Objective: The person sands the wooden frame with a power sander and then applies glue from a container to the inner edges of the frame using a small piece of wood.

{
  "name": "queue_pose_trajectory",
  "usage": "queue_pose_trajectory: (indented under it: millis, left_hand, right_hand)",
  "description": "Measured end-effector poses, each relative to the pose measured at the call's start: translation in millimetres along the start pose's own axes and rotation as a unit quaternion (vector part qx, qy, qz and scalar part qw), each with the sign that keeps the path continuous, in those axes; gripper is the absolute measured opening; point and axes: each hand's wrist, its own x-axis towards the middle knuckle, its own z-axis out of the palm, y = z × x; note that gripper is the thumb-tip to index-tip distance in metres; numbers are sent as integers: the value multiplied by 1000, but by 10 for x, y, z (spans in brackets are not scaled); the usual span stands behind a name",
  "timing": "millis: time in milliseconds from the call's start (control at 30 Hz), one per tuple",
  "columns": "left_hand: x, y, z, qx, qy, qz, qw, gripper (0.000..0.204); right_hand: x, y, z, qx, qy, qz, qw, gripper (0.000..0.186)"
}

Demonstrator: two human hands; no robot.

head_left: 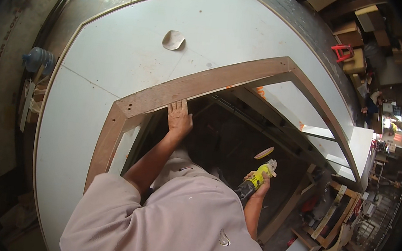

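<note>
My left hand (178, 118) rests with fingers stretched out on the brown wooden band (201, 79) that rims an opening in a large white panel (86, 50). My right hand (259, 184) grips a yellow and dark angle-grinder-like power tool (257, 178) with a round pad (264, 152) at its head, held over the dark space inside the opening. A round, pale sanding disc (173, 40) lies on the white panel beyond the band. My left forearm crosses the band's near part, and my shirt fills the lower middle of the view.
A blue water bottle (39, 59) stands left of the panel. At right are a red stool (342, 52), wooden boxes, white shelving (359, 137) and a timber frame (336, 215). Cluttered workspace runs along the far right, and a wall (2, 55) along the left.
</note>
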Motion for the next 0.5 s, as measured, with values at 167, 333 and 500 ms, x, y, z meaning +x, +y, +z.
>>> queue_pose_trajectory:
  millis: [167, 333, 500]
  left_hand:
    - [113, -22, 445, 38, -18, 68, 997, 97]
    - [331, 181, 617, 84, -17, 143, 986, 96]
    - [479, 375, 721, 62, -11, 171, 983, 84]
  right_hand:
    - [6, -4, -73, 18, 28, -50, 998, 42]
    - [26, 95, -423, 23, 12, -29, 999, 37]
    - [34, 159, -447, 51, 51, -42, 997, 37]
